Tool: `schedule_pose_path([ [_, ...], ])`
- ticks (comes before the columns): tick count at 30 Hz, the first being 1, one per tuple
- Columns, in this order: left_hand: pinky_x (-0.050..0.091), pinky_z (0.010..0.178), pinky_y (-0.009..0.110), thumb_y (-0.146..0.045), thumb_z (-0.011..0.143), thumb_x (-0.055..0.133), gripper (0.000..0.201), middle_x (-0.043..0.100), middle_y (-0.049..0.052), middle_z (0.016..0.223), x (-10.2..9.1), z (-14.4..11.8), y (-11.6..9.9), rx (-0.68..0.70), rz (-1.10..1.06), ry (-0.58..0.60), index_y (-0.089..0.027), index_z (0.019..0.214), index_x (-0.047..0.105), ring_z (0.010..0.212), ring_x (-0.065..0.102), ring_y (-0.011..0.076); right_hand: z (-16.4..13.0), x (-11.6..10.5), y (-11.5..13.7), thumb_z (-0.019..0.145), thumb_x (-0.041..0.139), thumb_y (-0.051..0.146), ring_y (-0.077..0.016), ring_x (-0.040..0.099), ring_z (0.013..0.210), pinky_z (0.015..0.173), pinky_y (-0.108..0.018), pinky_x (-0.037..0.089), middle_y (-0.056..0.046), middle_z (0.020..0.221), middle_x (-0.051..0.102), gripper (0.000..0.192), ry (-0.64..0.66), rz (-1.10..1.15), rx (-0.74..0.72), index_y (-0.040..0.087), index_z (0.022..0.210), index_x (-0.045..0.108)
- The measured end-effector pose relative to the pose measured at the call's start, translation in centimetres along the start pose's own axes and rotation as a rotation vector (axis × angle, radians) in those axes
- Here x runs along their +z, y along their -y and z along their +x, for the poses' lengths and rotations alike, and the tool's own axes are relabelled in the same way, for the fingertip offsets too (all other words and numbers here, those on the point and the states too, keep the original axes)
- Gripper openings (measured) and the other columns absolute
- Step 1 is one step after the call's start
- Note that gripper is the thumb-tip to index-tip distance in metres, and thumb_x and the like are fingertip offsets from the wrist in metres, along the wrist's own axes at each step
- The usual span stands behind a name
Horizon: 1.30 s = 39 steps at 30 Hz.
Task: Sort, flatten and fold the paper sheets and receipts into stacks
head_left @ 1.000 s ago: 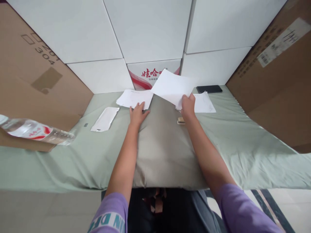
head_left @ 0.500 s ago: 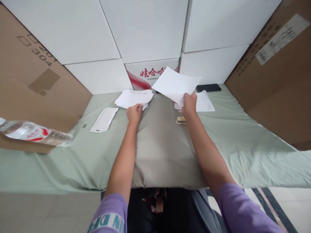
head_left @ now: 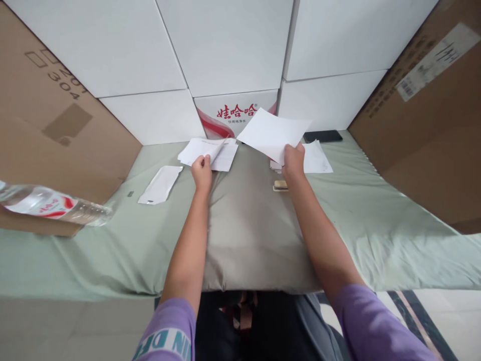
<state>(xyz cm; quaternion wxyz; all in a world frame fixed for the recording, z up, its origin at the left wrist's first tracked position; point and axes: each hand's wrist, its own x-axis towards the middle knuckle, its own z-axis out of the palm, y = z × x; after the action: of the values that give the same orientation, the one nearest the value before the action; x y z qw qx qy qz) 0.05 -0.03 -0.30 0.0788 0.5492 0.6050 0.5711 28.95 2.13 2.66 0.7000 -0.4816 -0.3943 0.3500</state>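
Note:
My left hand [head_left: 202,173] is closed on the corner of a sheet of paper [head_left: 201,148], bending it up off the left paper stack [head_left: 227,156]. Printed lines show faintly on the sheets there. A blank white sheet [head_left: 272,133] is pinched in my right hand [head_left: 293,161], held up and tilted above the table. Beneath and beside that hand lies a second group of papers [head_left: 316,158], partly covered by the hand and the raised sheet. A small beige stapler [head_left: 280,185] rests just in front, its right end near my right wrist.
A white packet [head_left: 161,184] and a tiny grey piece [head_left: 130,194] lie left on the green cloth [head_left: 255,230]. Further left is a water bottle [head_left: 56,204]. A black phone [head_left: 323,136] sits back right. Cardboard boxes [head_left: 56,110] flank both sides; white boxes [head_left: 225,45] stand behind.
My left hand has shifted slightly left and lifted the corner of the top sheet, so it curls and uncovers the sheets below. My right hand holds its sheet almost still.

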Motion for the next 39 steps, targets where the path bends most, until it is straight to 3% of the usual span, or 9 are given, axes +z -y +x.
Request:
schedule_pose_path([
  [3, 0.031, 0.062, 0.027, -0.045, 0.096, 0.053, 0.039, 0.036, -0.005, 0.062, -0.3, 0.5, -0.6, -0.017, -0.031, -0.12, -0.022, 0.067, 0.041, 0.062, 0.035, 0.0125, 0.0, 0.0, -0.1, 0.081, 0.05, 0.031, -0.0261, 0.066, 0.111, 0.097, -0.056, 0.056, -0.01, 0.114, 0.07, 0.05, -0.002, 0.008, 0.006, 0.022, 0.13, 0.058],
  [6, 0.035, 0.062, 0.026, -0.046, 0.096, 0.053, 0.031, 0.046, -0.004, 0.064, -0.6, 0.7, -1.7, -0.006, -0.075, -0.103, -0.02, 0.078, 0.054, 0.062, 0.044, 0.0127, -0.2, -0.1, 0.3, 0.078, 0.05, 0.029, -0.0266, 0.066, 0.108, 0.093, -0.056, 0.058, -0.01, 0.115, 0.069, 0.053, -0.014, 0.033, 0.055, 0.022, 0.131, 0.057],
  [13, 0.043, 0.071, 0.028, -0.046, 0.093, 0.056, 0.029, 0.072, 0.003, 0.084, -0.8, -0.3, -2.9, 0.167, 0.072, 0.341, -0.021, 0.084, 0.069, 0.082, 0.065, 0.0201, -0.6, -0.1, 1.9, 0.074, 0.049, 0.024, -0.0288, 0.067, 0.103, 0.081, -0.058, 0.062, -0.011, 0.114, 0.069, 0.059, -0.032, 0.091, 0.141, 0.021, 0.133, 0.056],
  [17, 0.045, 0.08, 0.034, -0.052, 0.097, 0.046, 0.043, 0.075, 0.006, 0.086, -1.1, -0.7, -2.1, 0.146, 0.271, 0.487, -0.023, 0.081, 0.073, 0.087, 0.066, 0.0246, -0.6, -0.3, 2.0, 0.074, 0.05, 0.024, -0.0294, 0.066, 0.104, 0.08, -0.057, 0.062, -0.012, 0.115, 0.068, 0.061, -0.023, 0.094, 0.139, 0.021, 0.134, 0.055],
  [20, 0.045, 0.094, 0.041, -0.053, 0.099, 0.04, 0.046, 0.076, 0.011, 0.104, -1.8, -0.4, -1.4, 0.026, 0.426, 0.375, -0.023, 0.094, 0.075, 0.106, 0.065, 0.0304, -0.4, -0.4, 1.9, 0.075, 0.049, 0.027, -0.0297, 0.065, 0.107, 0.081, -0.057, 0.062, -0.012, 0.116, 0.067, 0.059, -0.008, 0.075, 0.115, 0.021, 0.133, 0.056],
  [23, 0.04, 0.104, 0.055, -0.05, 0.088, 0.06, 0.045, 0.066, 0.021, 0.131, -2.7, 0.0, -0.7, -0.178, 0.667, 0.195, -0.018, 0.118, 0.067, 0.128, 0.054, 0.0409, -0.1, -0.6, 1.5, 0.076, 0.049, 0.029, -0.0292, 0.064, 0.11, 0.084, -0.056, 0.062, -0.012, 0.117, 0.066, 0.056, 0.001, 0.052, 0.103, 0.022, 0.131, 0.058],
  [27, 0.04, 0.106, 0.061, -0.048, 0.076, 0.075, 0.068, 0.059, 0.028, 0.137, -3.5, 0.4, -0.2, -0.377, 0.739, 0.186, -0.012, 0.131, 0.057, 0.131, 0.051, 0.0467, 0.3, -0.6, 0.8, 0.076, 0.048, 0.028, -0.029, 0.064, 0.112, 0.09, -0.056, 0.059, -0.012, 0.115, 0.067, 0.054, -0.002, -0.002, 0.07, 0.02, 0.128, 0.06],
  [34, 0.046, 0.105, 0.057, -0.025, 0.088, 0.059, 0.025, 0.071, 0.019, 0.117, -3.8, 1.4, 1.3, -0.321, 0.498, 0.082, -0.017, 0.111, 0.066, 0.12, 0.063, 0.0393, 0.2, -0.5, 0.2, 0.076, 0.045, 0.026, -0.0281, 0.065, 0.11, 0.097, -0.054, 0.055, -0.013, 0.112, 0.069, 0.056, 0.02, -0.117, 0.004, 0.018, 0.13, 0.057],
  [39, 0.055, 0.098, 0.046, -0.029, 0.085, 0.062, 0.018, 0.071, 0.01, 0.1, -4.5, 2.9, 2.6, -0.313, -0.059, -0.031, -0.018, 0.099, 0.065, 0.103, 0.068, 0.0274, -0.4, -0.8, 1.0, 0.073, 0.046, 0.024, -0.0258, 0.065, 0.103, 0.098, -0.05, 0.053, -0.012, 0.11, 0.069, 0.05, 0.037, -0.175, 0.008, 0.017, 0.12, 0.062],
])
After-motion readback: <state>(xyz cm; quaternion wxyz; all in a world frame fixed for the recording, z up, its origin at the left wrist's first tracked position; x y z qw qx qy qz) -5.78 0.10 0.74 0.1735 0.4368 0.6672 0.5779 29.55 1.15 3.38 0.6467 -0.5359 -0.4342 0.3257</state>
